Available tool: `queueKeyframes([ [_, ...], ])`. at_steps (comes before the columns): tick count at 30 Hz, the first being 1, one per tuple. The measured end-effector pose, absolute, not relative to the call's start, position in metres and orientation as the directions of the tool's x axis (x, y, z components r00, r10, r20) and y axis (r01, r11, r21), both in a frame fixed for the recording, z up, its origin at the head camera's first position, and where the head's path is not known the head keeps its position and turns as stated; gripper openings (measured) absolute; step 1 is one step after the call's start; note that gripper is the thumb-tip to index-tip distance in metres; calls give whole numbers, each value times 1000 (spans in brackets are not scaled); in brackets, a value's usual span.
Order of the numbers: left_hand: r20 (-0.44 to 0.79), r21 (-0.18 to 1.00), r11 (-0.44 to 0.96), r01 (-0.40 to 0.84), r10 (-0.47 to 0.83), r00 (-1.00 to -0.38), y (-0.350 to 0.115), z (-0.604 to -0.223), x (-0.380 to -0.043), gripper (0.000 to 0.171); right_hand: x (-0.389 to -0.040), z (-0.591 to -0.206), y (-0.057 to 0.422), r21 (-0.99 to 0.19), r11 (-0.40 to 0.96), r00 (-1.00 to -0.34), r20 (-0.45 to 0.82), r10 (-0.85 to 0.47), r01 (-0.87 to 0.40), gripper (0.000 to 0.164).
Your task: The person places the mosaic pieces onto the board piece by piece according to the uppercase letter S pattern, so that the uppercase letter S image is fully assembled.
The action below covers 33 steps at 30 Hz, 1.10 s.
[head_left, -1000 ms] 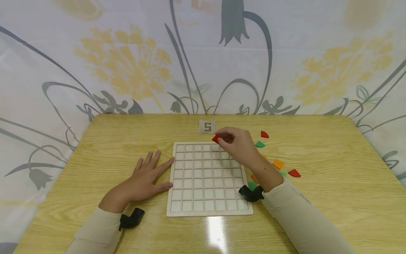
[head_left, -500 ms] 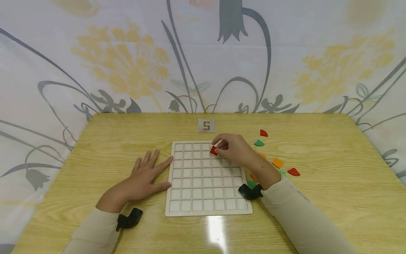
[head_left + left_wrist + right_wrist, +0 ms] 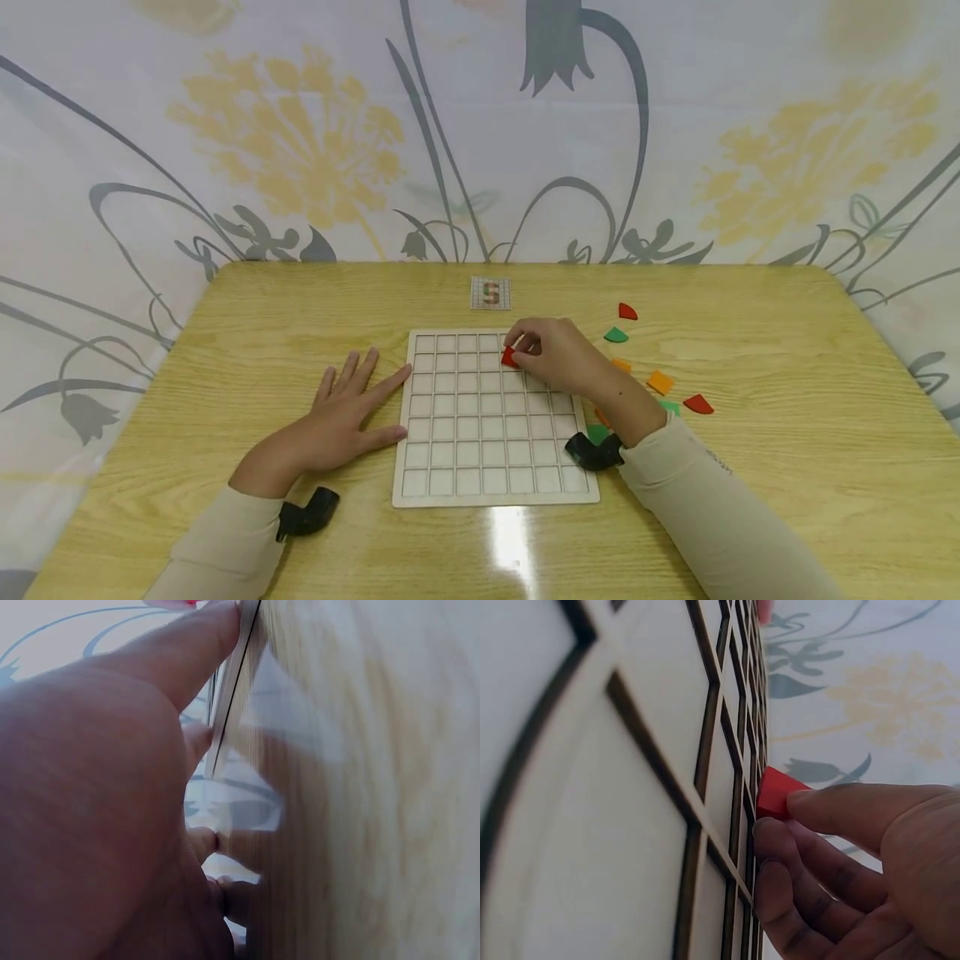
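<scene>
My right hand [image 3: 558, 354] pinches a small red tile [image 3: 509, 357] between thumb and fingers, close over the upper part of a pale square grid board [image 3: 468, 429]. In the right wrist view the red tile [image 3: 775, 792] has its edge right at the grid's surface, and the curled fingertips lie alongside the board. My left hand [image 3: 341, 417] lies flat on the table at the board's left side, fingers spread. Its thumb and index fingertip touch the board's left edge, as the left wrist view shows with the thumb [image 3: 202, 645] against the rim.
Behind the board lies a small card [image 3: 491, 293] printed with a coloured figure on a grid. Right of the board are scattered tiles, among them a red quarter-round [image 3: 698, 404], an orange square [image 3: 660, 382] and a green piece [image 3: 616, 335]. A flowered cloth [image 3: 450, 125] hangs behind the table.
My right hand has come down and slightly toward me with the red tile, from the board's far edge to over an upper cell. The left hand has stayed in place.
</scene>
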<state>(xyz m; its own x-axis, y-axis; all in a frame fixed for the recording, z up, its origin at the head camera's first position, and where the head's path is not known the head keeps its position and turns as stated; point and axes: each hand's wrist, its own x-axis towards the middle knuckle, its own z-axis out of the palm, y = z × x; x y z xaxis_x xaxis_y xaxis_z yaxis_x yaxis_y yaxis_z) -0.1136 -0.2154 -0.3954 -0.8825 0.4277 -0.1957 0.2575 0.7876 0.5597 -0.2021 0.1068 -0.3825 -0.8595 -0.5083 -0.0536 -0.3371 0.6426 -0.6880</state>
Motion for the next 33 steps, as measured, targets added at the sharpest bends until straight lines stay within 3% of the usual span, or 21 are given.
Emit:
queueKeyframes([
  [33,-199,553,793,254,422,-885,-215,-399,-114,78,-200,-387,101,-591,693,-846,-33,-532,-413,15],
])
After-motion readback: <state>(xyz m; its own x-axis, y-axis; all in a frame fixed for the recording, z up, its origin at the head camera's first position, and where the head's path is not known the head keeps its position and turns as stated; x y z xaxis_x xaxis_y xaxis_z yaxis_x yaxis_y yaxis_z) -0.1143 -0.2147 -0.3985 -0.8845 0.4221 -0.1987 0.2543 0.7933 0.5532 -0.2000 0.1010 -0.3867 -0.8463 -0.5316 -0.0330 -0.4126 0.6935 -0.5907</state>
